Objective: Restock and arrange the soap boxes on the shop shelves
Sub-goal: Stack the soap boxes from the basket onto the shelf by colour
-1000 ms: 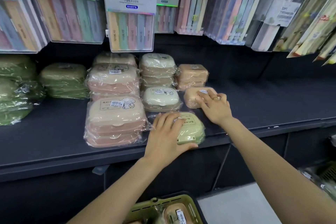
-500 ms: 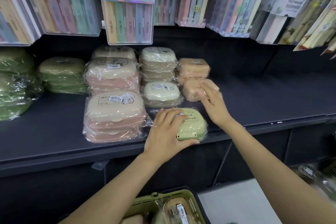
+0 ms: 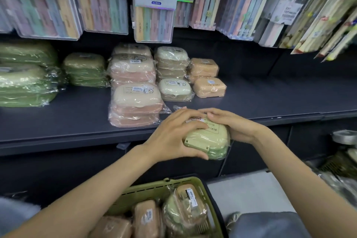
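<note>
The right hand (image 3: 234, 127) has left the orange soap box (image 3: 209, 87) on the far right of the row and come over to the green soap box (image 3: 207, 139), so both hands now grip that one box at the near edge of the shelf (image 3: 77, 121). The left hand (image 3: 173, 135) curls over its left side and lid with the thumb under the near corner; the right hand's fingers wrap the far right side. The box now overhangs the shelf lip, which suggests it is being lifted or squared up for a new spot.

The box is rounded, hard, matte plastic with a printed label, wrapped in thin crinkly film that catches light. Pink stacks (image 3: 135, 106) and cream boxes (image 3: 175, 90) beyond wear the same glossy wrap. Below, a slotted olive basket (image 3: 154, 187) holds more wrapped boxes.
</note>
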